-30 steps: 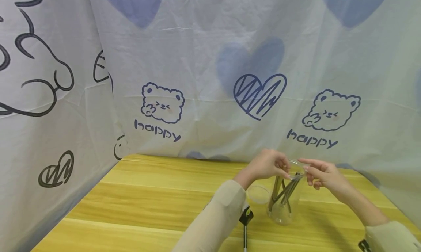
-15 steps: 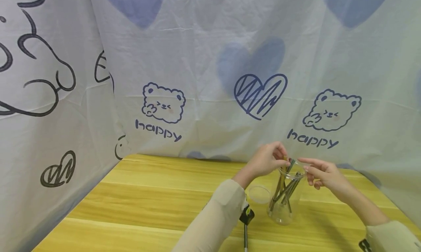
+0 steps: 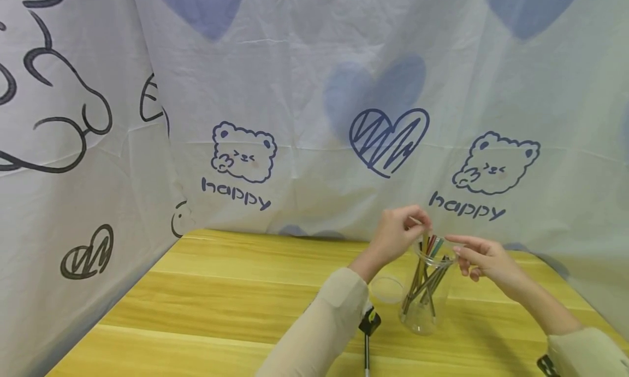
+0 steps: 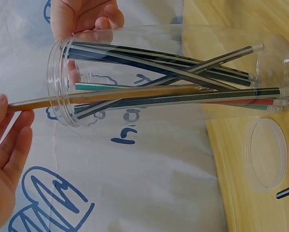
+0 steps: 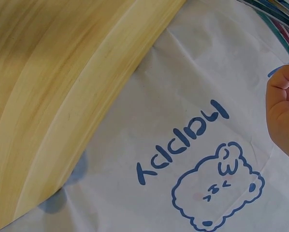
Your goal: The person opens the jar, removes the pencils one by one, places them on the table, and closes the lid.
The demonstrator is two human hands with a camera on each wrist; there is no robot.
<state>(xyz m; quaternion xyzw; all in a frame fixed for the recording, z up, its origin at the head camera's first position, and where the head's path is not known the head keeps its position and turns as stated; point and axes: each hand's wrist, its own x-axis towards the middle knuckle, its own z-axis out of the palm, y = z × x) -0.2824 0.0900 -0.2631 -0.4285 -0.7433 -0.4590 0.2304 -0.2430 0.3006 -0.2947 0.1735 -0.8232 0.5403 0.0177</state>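
1. Yellow pencil [image 4: 135,93], left wrist cam: left hand [image 4: 3,179] has its top end pinched between the fingers, rest mostly inside a clear jar [image 4: 60,72].
2. Head cam: jar's upright on the table [image 3: 236,289], right hand [image 3: 484,262] pinching the rim.
3. Right wrist cam: hand's cut off, can't tell its grip.

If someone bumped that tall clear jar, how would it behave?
The jar could tip fairly easily, being tall and narrow. On its side, its round body would likely roll. The pencils inside would probably shift, since they lean at different angles.
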